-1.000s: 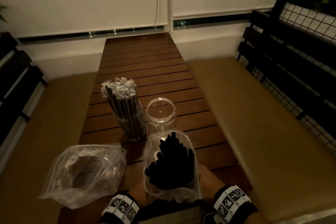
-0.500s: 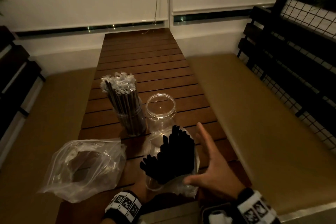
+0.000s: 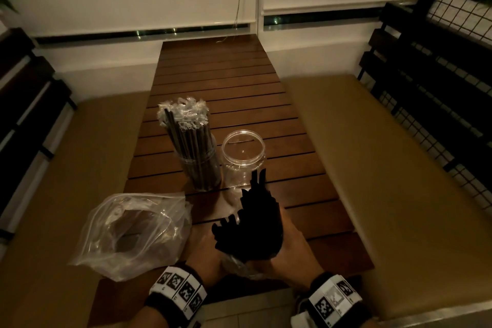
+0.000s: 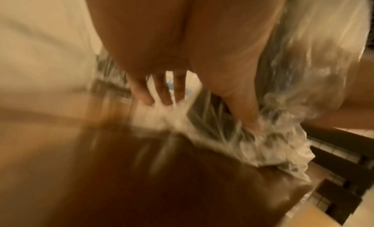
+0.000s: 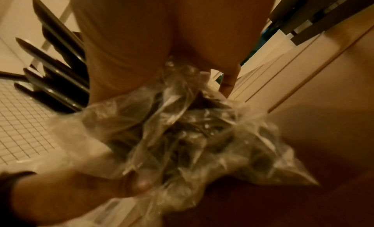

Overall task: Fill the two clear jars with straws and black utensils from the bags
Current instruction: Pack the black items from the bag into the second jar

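Observation:
A bundle of black utensils (image 3: 251, 224) stands at the near end of the wooden table (image 3: 221, 80), its tips bare. Its clear bag (image 3: 239, 265) is bunched low around the base. My left hand (image 3: 207, 247) grips the bundle's left side and my right hand (image 3: 286, 246) wraps its right side. The blurred left wrist view has my left hand (image 4: 161, 94) clutching crumpled plastic (image 4: 269, 139). In the right wrist view the bag (image 5: 182, 131) lies under my right hand (image 5: 227, 85). Just beyond stand an empty clear jar (image 3: 243, 157) and a jar of wrapped straws (image 3: 198, 165).
An empty clear bag (image 3: 133, 231) lies crumpled at the table's near left. Tan cushioned benches (image 3: 394, 168) run along both sides. Dark slatted backrests with wire mesh (image 3: 439, 66) rise on the right, and white blinds hang behind the table's far end.
My right hand, lifted and spread half a second ago, is back around the bundle. The bag has slid lower, baring more of the utensils. The left hand kept its hold.

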Tool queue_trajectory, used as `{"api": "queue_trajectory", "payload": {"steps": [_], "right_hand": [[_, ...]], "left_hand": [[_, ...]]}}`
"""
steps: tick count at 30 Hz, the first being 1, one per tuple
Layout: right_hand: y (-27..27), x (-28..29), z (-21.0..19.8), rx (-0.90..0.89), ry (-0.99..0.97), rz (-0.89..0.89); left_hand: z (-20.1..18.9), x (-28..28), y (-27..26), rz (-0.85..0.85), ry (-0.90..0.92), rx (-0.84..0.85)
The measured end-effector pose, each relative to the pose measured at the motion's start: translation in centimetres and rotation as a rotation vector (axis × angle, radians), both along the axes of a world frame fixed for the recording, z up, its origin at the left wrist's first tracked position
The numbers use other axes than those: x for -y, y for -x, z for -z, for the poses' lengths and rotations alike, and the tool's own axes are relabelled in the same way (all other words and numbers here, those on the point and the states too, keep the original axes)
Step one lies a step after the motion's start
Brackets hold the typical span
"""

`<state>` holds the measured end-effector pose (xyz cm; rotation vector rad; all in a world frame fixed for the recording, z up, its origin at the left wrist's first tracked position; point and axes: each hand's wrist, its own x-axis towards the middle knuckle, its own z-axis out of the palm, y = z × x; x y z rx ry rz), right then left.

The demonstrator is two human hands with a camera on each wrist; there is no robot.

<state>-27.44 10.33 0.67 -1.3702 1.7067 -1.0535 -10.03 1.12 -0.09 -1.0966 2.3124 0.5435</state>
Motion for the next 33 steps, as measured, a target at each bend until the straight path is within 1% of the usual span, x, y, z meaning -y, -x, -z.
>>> {"api": "queue_trajectory", "payload": {"steps": [1, 2, 3, 5, 8, 9, 10, 11, 13, 15, 17, 19, 21, 23, 25, 28, 30, 33], "right_hand": [[0.0, -0.1, 0.1, -0.041, -0.035, 0.012], [0.1, 0.0, 0.3, -0.089, -0.036, 0.031], [0.4, -0.1, 1.0, -0.103, -0.037, 0.044], [0.7, -0.2, 1.9, -0.112, -0.016, 0.035], [1.3, -0.4, 3.0, -0.085, -0.007, -0.015], [1.4, -0.5, 3.2, -0.077, -0.004, -0.016], [1.6, -0.6, 3.4, -0.070, 0.003, -0.019], [1.6, -0.6, 3.5, -0.076, 0.020, -0.032], [1.5, -0.5, 3.4, -0.109, 0.059, -0.070], [1.6, 0.1, 2.6, -0.116, 0.032, -0.086], [1.8, 0.9, 1.5, -0.033, -0.005, -0.092], [2.5, 1.9, 1.1, 0.006, -0.003, -0.078], [3.3, 2.7, 1.0, 0.024, -0.028, -0.085], [4.3, 3.2, 1.2, -0.039, -0.024, -0.120], [5.0, 3.3, 0.8, -0.155, 0.021, -0.150], [5.6, 3.4, -0.2, -0.244, 0.068, -0.165], [6.1, 3.2, -0.5, -0.229, 0.084, -0.215], [6.7, 3.1, -1.3, -0.108, 0.083, -0.306]], "left_hand": [[0.0, 0.3, -0.4, -0.031, -0.002, -0.113], [-0.9, 0.3, -0.6, -0.022, -0.030, -0.213], [-1.9, 0.1, -0.8, -0.054, -0.063, -0.324], [-3.5, 0.0, -1.5, -0.068, -0.114, -0.459], [-6.7, 0.0, -2.5, -0.132, -0.131, -0.451], [-7.4, 0.2, -2.6, -0.151, -0.128, -0.484], [-7.7, 0.4, -2.4, -0.169, -0.168, -0.553], [-8.0, 0.3, -1.9, -0.174, -0.228, -0.663], [-7.1, 0.2, -0.9, -0.190, -0.385, -0.854], [-5.5, -0.1, 0.5, -0.166, -0.465, -0.949], [-4.0, -0.4, 1.8, -0.189, -0.498, -1.024], [-3.3, -0.3, 2.8, -0.224, -0.515, -1.075], [-3.1, -0.1, 3.5, -0.238, -0.488, -1.113], [-3.3, 0.3, 3.8, -0.234, -0.412, -1.127], [-3.5, 0.5, 4.0, -0.225, -0.357, -1.120], [-3.4, 0.7, 3.9, -0.245, -0.360, -1.104], [-3.7, 0.7, 3.6, -0.236, -0.352, -1.117], [-4.6, 0.8, 3.4, -0.240, -0.361, -1.128]]}}
